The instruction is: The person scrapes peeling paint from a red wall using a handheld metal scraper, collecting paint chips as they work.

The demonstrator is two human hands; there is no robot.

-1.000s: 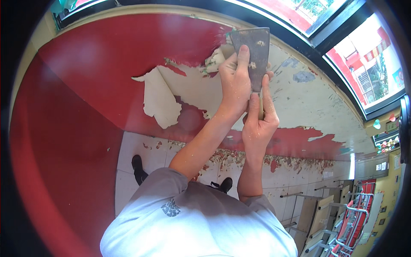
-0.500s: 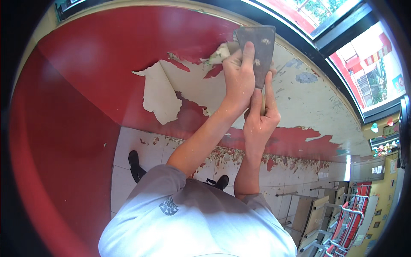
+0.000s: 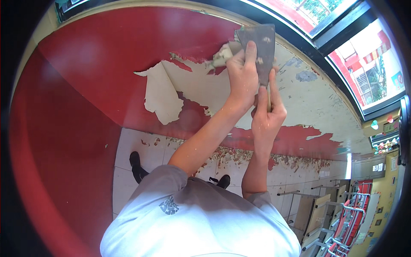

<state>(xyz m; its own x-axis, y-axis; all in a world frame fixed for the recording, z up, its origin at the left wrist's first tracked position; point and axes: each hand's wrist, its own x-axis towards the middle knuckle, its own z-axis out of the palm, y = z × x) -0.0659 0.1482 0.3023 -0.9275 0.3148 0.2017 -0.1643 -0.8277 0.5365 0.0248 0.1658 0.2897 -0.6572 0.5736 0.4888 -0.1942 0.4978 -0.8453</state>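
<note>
A red wall (image 3: 120, 51) bears a broad pale patch (image 3: 312, 103) with a loose flap (image 3: 162, 96) at its left edge. Near the wall's top edge is a scraper (image 3: 264, 49), the left hand (image 3: 243, 79) gripping its blade (image 3: 266, 34), the right hand (image 3: 267, 118) holding its handle (image 3: 269, 101).

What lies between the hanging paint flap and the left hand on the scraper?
In the head view, only exposed pale wall lies straight between the hanging paint flap and the left hand, with red paint below that stretch.
</note>
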